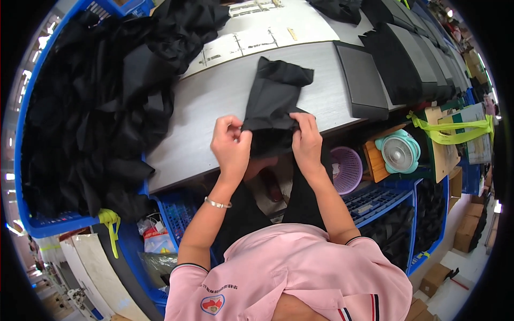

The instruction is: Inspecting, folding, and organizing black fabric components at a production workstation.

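Note:
A black fabric piece (274, 99) lies across the near edge of a grey table (214, 101), its far end folded over and its near end hanging off the edge. My left hand (230, 143) pinches the near left corner of the fabric. My right hand (306, 140) grips the near right corner. Both hands hold the cloth's edge just past the table's front edge. A silver bracelet circles my left wrist.
A blue bin (32, 139) heaped with black fabric stands at the left. Stacked black pieces (407, 59) lie at the right of the table. Below the table are a purple basket (347, 169), a teal fan (399, 152) and blue crates (375, 200).

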Demonstrator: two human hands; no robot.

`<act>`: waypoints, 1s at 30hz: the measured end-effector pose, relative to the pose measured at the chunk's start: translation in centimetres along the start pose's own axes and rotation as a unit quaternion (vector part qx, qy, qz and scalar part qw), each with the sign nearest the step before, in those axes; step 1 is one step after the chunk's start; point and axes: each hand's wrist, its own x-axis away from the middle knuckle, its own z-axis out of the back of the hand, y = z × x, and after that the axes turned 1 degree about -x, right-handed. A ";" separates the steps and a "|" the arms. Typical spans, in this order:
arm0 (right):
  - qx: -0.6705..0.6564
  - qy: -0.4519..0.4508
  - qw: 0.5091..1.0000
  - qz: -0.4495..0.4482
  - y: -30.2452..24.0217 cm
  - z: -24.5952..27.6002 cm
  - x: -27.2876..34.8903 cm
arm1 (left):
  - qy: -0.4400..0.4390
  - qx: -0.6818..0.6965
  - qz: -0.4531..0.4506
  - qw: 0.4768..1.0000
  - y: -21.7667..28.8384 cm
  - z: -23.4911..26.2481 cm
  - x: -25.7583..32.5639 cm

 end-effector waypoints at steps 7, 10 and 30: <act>0.037 -0.134 0.987 0.075 2.3 -0.4 -3.5 | 0.020 -0.040 -0.130 0.991 -0.1 0.5 0.7; -0.190 -0.219 0.955 -0.055 2.2 3.3 -6.1 | -0.021 -0.075 -0.046 0.996 -1.1 1.2 1.0; 0.153 0.148 0.970 0.113 -0.8 11.8 -2.8 | -0.236 0.308 0.121 0.914 5.5 1.6 7.2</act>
